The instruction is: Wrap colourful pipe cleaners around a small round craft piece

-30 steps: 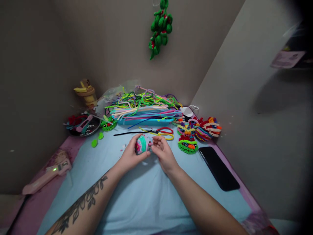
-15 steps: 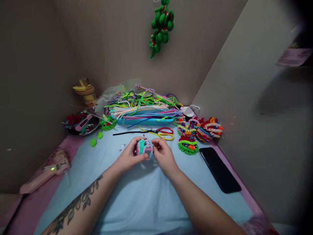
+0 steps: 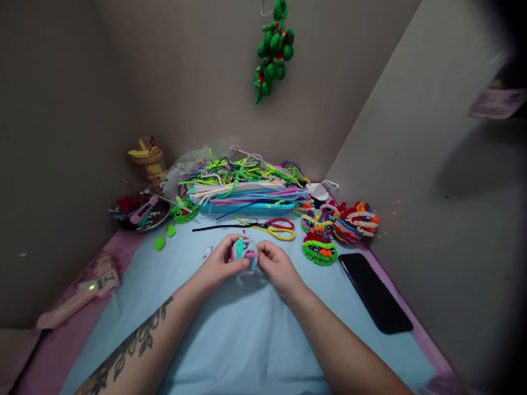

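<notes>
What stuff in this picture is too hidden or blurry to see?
In the head view:
Left side of the colourful round thing: covered by the left hand.
What the right hand pinches, if anything: too small to tell.
Inside of the blue container: under fuzzy sticks.
Words on the pale label, if any: blurred.
Far end of the black cable: cut off by the picture's edge.
</notes>
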Demonstrator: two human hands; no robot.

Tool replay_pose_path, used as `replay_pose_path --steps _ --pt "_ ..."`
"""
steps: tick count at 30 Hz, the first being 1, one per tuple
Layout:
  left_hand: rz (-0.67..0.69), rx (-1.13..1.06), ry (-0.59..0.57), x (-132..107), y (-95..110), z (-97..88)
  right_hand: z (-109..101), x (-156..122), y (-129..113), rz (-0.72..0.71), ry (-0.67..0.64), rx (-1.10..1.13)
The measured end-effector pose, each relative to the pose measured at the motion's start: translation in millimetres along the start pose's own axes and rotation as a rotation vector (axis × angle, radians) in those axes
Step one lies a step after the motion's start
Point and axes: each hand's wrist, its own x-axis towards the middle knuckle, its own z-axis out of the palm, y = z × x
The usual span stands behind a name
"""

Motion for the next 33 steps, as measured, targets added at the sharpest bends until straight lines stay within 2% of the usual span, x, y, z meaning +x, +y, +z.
replay_pose_path --steps 5,9,16,21,25,28,31,33 --pt "-0.014 -0.002 -0.065 0.1 -2.3 -1.0 0.8 -1.3 -5.1 0.178 -0.016 0.24" --pt "0.006 -0.005 -0.078 1.2 -4.3 -3.6 -0.4 -3.0 -3.4 0.292 -0.102 0.338" --pt "0.053 0.013 0.023 4.8 -5.4 -5.2 -2.1 -4.2 -5.1 0.278 -0.168 0.356" --pt "0.082 0.044 0.122 6.9 -7.1 -2.1 -1.3 -6.5 -8.4 0.168 -0.217 0.371" --pt "0.083 0.08 0.155 7.3 -6.4 0.6 2.9 -5.5 -2.4 0.086 -0.171 0.258" --pt "0.083 0.099 0.172 6.8 -6.6 1.2 5.8 -3.8 1.8 -0.018 -0.049 0.145" --pt "0.073 0.104 0.175 5.9 -7.1 1.4 6.1 -6.0 1.9 -0.212 0.162 -0.079" --pt "0.072 0.118 0.18 5.4 -7.2 1.9 5.5 -9.9 0.5 -0.361 0.221 -0.275"
